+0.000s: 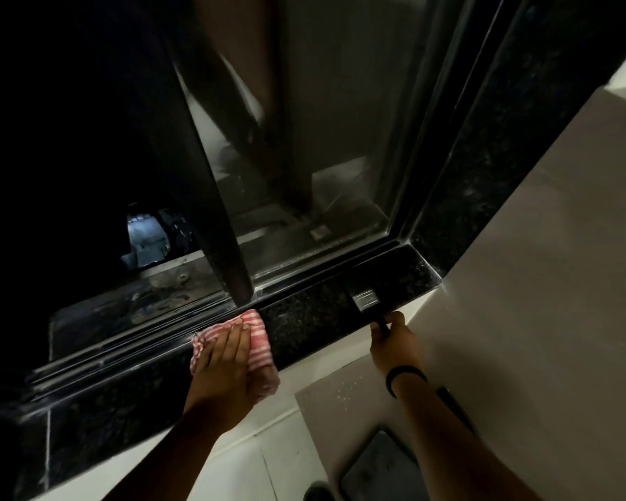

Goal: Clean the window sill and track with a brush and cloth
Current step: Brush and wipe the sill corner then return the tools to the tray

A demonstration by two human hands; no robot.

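A dark speckled stone window sill (311,320) runs from lower left to upper right. Behind it lies the metal window track (131,347). My left hand (225,367) presses flat on a pink and white striped cloth (259,343) at the sill's back edge, next to the dark sash post. My right hand (394,341) grips the dark handle of a brush (366,299). The brush's metal band and dark bristles rest on the sill, to the right of the cloth.
The dark sliding window frame post (228,247) stands just behind the cloth. A glass pane (322,175) fills the right opening. A pale wall (539,283) rises at right. A dark mat (380,471) lies on the floor below.
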